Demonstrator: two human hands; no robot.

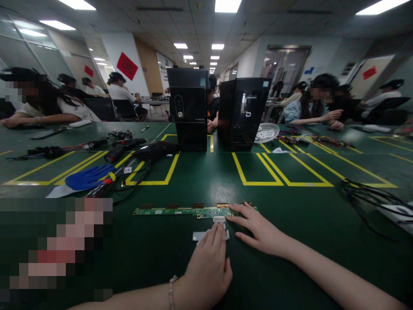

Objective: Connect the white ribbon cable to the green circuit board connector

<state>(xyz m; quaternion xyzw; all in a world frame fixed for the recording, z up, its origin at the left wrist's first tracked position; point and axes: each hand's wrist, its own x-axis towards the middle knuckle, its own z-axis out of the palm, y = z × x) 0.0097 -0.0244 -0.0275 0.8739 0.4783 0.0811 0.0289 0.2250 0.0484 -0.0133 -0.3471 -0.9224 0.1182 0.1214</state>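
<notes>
A long, narrow green circuit board [180, 212] lies across the dark green tabletop, with brown-gold flexible tabs along its far edge. A short white flat ribbon cable [200, 236] sits at its near side, with its end at the connector [219, 219] on the board. My left hand [206, 267], a bracelet at its wrist, has its fingers closed together over this cable, tips just below the connector. The left thumb stays apart, to the right. My right hand [258, 230] is open, fingers spread, its fingertips on the board's right part, which they partly hide.
Two black computer towers [190, 112] [243, 114] stand ahead. Left lie a blue glove [92, 176], a red-black screwdriver [101, 188], a black power tool [158, 148] and cables. Black cables [371, 202] lie right; a white basket [267, 132] is farther back. People sit around; the lower left is pixelated.
</notes>
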